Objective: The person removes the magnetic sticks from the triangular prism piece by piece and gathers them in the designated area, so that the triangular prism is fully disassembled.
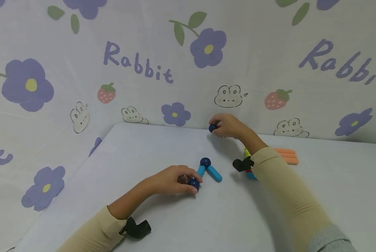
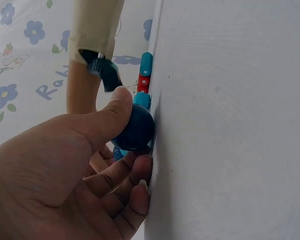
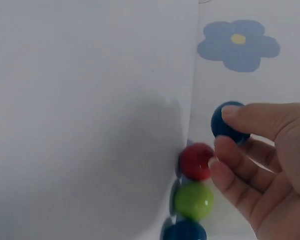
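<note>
My left hand [image 1: 172, 180] pinches a dark blue ball [image 1: 193, 184] between thumb and fingers, close to the table. A light blue rod [image 1: 201, 170] runs from beside it to another dark blue ball [image 1: 205, 162], and a second light blue rod [image 1: 214, 174] slants away from that one. Toward the table's back edge, my right hand [image 1: 230, 126] holds one more dark blue ball [image 1: 212, 128] between thumb and fingertips. The right wrist view shows this held ball [image 3: 224, 122] raised above a red ball [image 3: 196, 161], with a green ball [image 3: 194, 200] beside the red one.
Orange rods [image 1: 285, 156] lie side by side on the white table [image 1: 162, 147], right of my right forearm. Part of a yellow-green ball [image 1: 246, 153] and a blue rod [image 1: 251, 175] show beside that sleeve. Behind the table hangs a patterned cloth [image 1: 250, 52].
</note>
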Demonstrator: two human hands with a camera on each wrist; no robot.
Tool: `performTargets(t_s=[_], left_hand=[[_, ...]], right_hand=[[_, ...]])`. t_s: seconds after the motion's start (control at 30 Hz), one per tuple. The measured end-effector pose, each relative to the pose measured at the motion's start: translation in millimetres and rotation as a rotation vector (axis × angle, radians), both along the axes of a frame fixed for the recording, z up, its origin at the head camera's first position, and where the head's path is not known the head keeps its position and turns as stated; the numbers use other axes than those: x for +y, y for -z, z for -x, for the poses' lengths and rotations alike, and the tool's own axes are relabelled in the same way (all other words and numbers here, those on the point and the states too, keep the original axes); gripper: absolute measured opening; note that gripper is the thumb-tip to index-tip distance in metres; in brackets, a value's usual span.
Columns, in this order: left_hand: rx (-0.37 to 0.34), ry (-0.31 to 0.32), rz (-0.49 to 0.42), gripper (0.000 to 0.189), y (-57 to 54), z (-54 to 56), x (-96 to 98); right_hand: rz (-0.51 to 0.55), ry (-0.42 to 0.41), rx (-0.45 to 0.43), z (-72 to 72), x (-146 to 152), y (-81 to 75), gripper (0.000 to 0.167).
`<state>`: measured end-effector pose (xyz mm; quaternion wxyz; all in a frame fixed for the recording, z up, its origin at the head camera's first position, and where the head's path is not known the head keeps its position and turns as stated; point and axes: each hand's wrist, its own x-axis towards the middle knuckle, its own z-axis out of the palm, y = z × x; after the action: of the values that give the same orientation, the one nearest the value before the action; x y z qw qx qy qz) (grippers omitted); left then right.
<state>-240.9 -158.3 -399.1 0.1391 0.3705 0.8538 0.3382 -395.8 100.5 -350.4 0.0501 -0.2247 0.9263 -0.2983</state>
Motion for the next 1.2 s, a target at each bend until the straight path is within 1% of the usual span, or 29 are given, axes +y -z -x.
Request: performTargets(t_s=[0.07, 0.13, 0.27, 0.37, 0.53, 0.73, 0.87, 1.0, 1.07, 1.13, 1.2], left_hand=[[-0.007, -0.002, 0.002, 0.031, -0.1, -0.3, -0.1], [-0.013, -0.003, 0.0, 0.031, -0.3, -0.5, 0.1], [-0.024, -0.001, -0.005, 0.031, 0.2, -1.0, -0.3], [-0.018, 0.005, -0.005, 0.031, 0.1, -1.0, -0.8], [-0.002, 0.001, 0.001, 0.031, -1.2, -0.7, -1.2], [-0.001, -0.009, 0.015, 0.031, -1.8, -1.2, -0.9], [0.004, -0.005, 0.015, 0.031, -1.7, -1.2, 0.1], [0.001, 0.0, 0.014, 0.032, -1.6, -1.0, 0.3], [0.003, -0.002, 0.017, 0.032, -1.5, -1.0, -0.2], [0.007, -0.001, 0.016, 0.032, -1.4, -1.3, -0.8], [0.009, -0.001, 0.017, 0.032, -1.0, -1.6, -1.4]], right_hand=[[-0.033, 0.046, 0.012, 5.8, -9, 2.9, 0.033], [-0.089, 0.071, 0.044, 11.4, -18, 7.8, 0.034], [-0.209, 0.075, 0.137, 20.2, -31, 18.2, 0.034], [-0.275, 0.086, 0.186, 22.6, -37, 22.7, 0.033], [-0.306, 0.106, 0.216, 21.2, -39, 24.3, 0.031], [-0.292, 0.121, 0.208, 18.8, -34, 25.6, 0.033], [-0.254, 0.142, 0.191, 17.3, -30, 25.1, 0.036], [-0.198, 0.147, 0.203, 15.0, -26, 22.3, 0.035], [-0.162, 0.142, 0.222, 9.5, -24, 17.7, 0.031], [-0.123, 0.135, 0.241, 0.0, -22, 12.2, 0.026], [-0.1, 0.12, 0.246, -16.0, -21, 5.7, 0.02]])
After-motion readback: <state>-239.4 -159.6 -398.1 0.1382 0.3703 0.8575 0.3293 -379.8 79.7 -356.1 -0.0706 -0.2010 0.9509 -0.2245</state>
